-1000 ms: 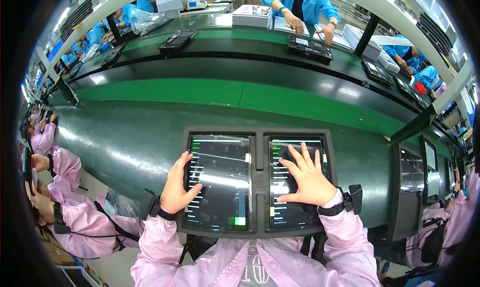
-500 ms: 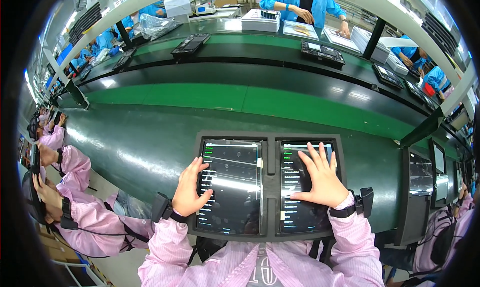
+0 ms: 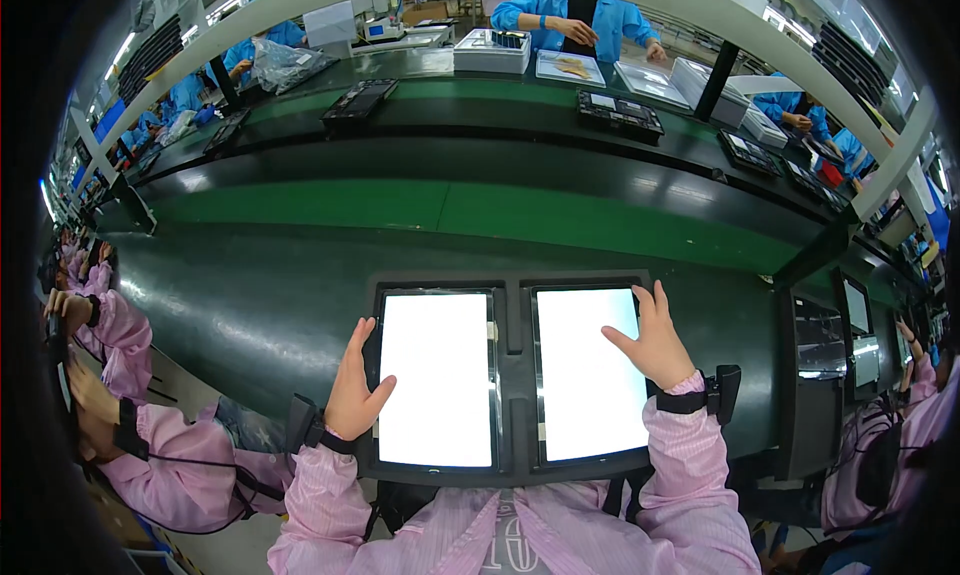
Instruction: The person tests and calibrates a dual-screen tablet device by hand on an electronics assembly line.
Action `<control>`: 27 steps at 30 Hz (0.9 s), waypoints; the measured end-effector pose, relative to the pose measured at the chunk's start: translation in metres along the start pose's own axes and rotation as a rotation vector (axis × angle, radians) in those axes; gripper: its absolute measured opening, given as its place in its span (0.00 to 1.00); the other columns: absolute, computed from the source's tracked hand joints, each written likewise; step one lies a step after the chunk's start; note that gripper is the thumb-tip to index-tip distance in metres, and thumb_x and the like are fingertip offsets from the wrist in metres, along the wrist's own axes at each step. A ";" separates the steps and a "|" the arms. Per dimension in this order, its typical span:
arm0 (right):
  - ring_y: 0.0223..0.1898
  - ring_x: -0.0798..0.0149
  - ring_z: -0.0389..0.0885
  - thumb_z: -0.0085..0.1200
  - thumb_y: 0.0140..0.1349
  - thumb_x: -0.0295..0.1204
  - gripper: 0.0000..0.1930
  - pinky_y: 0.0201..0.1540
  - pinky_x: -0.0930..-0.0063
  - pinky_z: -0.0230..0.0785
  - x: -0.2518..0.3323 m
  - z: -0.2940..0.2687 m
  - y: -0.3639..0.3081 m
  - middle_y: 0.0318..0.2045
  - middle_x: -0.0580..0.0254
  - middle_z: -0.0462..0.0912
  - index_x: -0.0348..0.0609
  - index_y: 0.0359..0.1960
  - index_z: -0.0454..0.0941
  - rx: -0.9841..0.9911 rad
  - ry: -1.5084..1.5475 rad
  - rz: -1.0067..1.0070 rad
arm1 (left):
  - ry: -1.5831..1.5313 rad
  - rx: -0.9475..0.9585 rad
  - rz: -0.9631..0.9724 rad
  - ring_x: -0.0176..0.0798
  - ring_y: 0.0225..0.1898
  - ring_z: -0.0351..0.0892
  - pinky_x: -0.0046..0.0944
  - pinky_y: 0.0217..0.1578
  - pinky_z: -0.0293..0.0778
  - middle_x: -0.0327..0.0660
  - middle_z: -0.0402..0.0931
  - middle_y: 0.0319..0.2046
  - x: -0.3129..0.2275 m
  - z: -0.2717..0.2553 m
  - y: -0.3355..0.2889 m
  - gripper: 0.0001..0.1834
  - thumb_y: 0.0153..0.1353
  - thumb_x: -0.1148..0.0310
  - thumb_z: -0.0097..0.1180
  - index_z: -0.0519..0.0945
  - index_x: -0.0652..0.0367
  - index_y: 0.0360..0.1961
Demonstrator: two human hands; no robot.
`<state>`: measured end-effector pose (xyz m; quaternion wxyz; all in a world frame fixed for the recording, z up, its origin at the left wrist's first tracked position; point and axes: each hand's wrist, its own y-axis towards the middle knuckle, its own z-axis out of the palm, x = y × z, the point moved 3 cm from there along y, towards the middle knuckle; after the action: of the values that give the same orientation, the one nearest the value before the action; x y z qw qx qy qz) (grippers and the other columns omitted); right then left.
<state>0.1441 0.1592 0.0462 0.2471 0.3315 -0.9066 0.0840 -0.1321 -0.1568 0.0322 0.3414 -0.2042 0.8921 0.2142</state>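
Note:
Two tablets lie side by side in a dark foam tray [image 3: 516,395] in front of me, both screens glowing plain white. My left hand [image 3: 355,387] rests along the left edge of the left tablet [image 3: 437,380], its thumb reaching over the screen and its fingers apart. Over the upper right part of the right tablet [image 3: 585,385] is my right hand [image 3: 655,343], fingers spread, with the thumb over the screen and the fingertips by the upper right corner. Neither hand grips anything. Black straps circle both my wrists.
The tray sits on a dark green workbench [image 3: 260,275]. Beyond it runs a raised line carrying opened devices [image 3: 620,115]. A person in blue [image 3: 580,20] works there beside white boxes [image 3: 492,53]. People in pink sit left and right; more trays [image 3: 818,375] stand at the right.
Both screens have gone from dark text lists to plain white. My right hand has shifted toward the right tablet's right edge; my left hand has slid slightly outward.

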 end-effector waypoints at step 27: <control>0.72 0.39 0.36 0.59 0.52 0.58 0.39 0.65 0.29 0.36 0.003 0.011 -0.008 0.71 0.48 0.47 0.46 0.60 0.67 0.043 -0.278 -0.198 | 0.378 0.262 0.346 0.51 0.68 0.57 0.67 0.66 0.33 0.40 0.73 0.57 -0.036 0.051 0.077 0.44 0.45 0.66 0.56 0.57 0.59 0.67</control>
<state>0.1430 0.1478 0.0379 0.1192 0.4330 -0.8929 0.0321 -0.1201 -0.0586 0.0418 0.1511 -0.0395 0.9816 0.1101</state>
